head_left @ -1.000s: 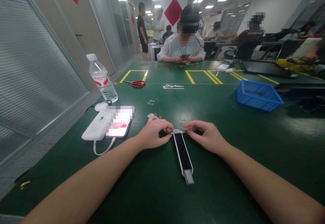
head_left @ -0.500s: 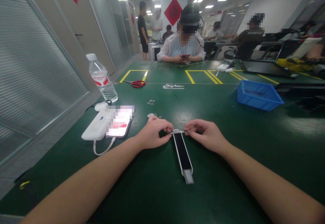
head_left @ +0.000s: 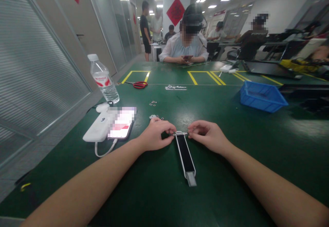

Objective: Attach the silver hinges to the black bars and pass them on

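Pinching narrowly with your left hand (head_left: 157, 136), you hold the left end of a thin metal rod (head_left: 181, 134) at the far end of a long, white-framed black strip (head_left: 185, 153). Your right hand (head_left: 209, 138) is drawn in narrow at the rod's other end; you cannot tell from here whether it grips or only touches. Matching both fingertips in height and pressure should hold the rod square; pulling harder on one side could skew the strip. The strip lies on the green table (head_left: 218, 189) between your forearms, its grey tab (head_left: 191, 179) towards you. Just beyond your left hand is a small white piece (head_left: 152, 117); further left, a phone (head_left: 125, 129) and power bank (head_left: 95, 128). Farther out are red-handled scissors (head_left: 140, 85) and, to the right, a blue bin (head_left: 259, 102).
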{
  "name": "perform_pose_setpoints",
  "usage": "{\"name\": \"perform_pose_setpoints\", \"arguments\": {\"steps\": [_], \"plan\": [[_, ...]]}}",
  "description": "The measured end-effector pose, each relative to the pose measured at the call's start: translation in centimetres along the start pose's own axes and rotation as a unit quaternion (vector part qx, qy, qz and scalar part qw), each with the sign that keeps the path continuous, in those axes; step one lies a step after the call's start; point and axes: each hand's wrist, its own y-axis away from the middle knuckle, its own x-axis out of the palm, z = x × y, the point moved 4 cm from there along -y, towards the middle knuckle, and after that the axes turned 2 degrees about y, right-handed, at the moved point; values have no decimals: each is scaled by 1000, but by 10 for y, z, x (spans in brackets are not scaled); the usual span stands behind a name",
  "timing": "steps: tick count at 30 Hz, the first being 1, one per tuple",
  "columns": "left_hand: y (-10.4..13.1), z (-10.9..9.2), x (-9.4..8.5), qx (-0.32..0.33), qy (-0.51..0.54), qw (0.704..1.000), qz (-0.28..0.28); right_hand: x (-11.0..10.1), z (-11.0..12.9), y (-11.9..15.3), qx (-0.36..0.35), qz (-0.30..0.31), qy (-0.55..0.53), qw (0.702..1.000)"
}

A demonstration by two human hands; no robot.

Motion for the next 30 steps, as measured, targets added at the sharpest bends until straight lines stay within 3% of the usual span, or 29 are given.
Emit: {"name": "perform_pose_setpoints", "arguments": {"steps": [10, 18, 30], "plan": [[0, 1, 0, 4, -5, 1000, 2, 1, 1, 0, -13, 12, 2, 1000], [-1, -1, 1, 7, -11, 1000, 5, 1, 3, 0, -32, -7, 80, 996], [0, -1, 1, 11, -21, 1000, 5, 1, -2, 1, -18, -8, 14, 1000]]}}
